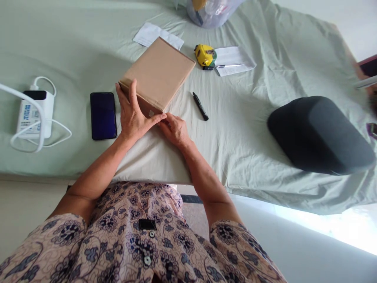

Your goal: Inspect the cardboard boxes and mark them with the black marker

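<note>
Cardboard box [159, 72] mid cloth-covered table [250, 129], one corner toward near edge. Left hand [132, 116] flat, fingers spread against box's near-left side, nothing clasped. Right hand [175, 129] curled at near corner; fingertips hidden, grip unclear. Box sticker and white charger [33, 114] print unreadable. Bag [212, 10] cut off at far edge.

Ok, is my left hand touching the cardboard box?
Touching. The head view shows the left hand laid flat against the cardboard box at its near corner, fingers on its side, thumb along its lower edge.
</note>
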Demonstrator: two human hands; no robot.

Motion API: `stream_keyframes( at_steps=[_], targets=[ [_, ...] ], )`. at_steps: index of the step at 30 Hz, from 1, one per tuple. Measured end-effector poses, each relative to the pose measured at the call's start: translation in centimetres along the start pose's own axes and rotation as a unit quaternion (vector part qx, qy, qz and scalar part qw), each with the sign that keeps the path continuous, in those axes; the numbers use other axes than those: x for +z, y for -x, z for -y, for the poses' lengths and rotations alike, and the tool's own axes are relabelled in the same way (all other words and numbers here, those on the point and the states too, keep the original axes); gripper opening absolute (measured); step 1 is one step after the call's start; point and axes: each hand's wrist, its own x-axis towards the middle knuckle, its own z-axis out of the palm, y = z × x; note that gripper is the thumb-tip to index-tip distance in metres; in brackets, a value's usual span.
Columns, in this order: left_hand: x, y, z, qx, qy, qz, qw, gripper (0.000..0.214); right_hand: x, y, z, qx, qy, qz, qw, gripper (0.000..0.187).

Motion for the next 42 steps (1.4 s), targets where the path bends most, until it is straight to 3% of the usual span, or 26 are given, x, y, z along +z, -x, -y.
stream_keyframes(
  at_steps=[2,5,8,11,14,17,25,36,42],
  targets=[
    [0.1,0.0,-0.3,-0.010,0.003,-0.005,1.000,0.131,-0.4,-0.1,0.0,0.015,-0.025,-0.024,0.999,0.031],
    [0.3,0.1,-0.6,-0.018,0.004,-0.013,1.000,0.129,-1.0,-0.2,0.2,0.053,-0.078,-0.107,0.990,0.032],
    [0.4,0.2,-0.8,-0.011,0.001,-0.016,1.000,0.131,-1.3,-0.3,0.7,0.026,-0.119,-0.164,0.979,0.046],
    [0.2,0.3,-0.9,-0.004,0.008,-0.012,1.000,0.132,-1.3,-0.3,1.6,-0.037,-0.095,-0.137,0.985,0.049],
    [0.1,0.4,-1.0,-0.004,0.000,-0.014,1.000,0.138,-1.2,-0.3,2.3,-0.050,-0.079,-0.107,0.990,0.043],
    [0.1,0.6,-1.3,0.006,-0.021,-0.017,1.000,0.143,-1.1,-0.3,2.6,-0.057,-0.113,-0.122,0.984,0.038],
    [0.1,0.6,-2.2,0.078,-0.018,-0.019,0.997,0.104,-0.8,-0.4,2.2,0.016,-0.167,-0.195,0.966,0.038],
    [0.9,0.6,-1.7,0.035,-0.001,-0.025,0.999,0.117,-1.5,-0.5,2.8,-0.036,-0.166,-0.171,0.971,0.028],
    [1.5,0.4,-1.4,0.045,0.071,-0.059,0.995,0.099,-1.5,-0.6,2.8,-0.036,-0.180,-0.171,0.968,0.027]
  ],
)
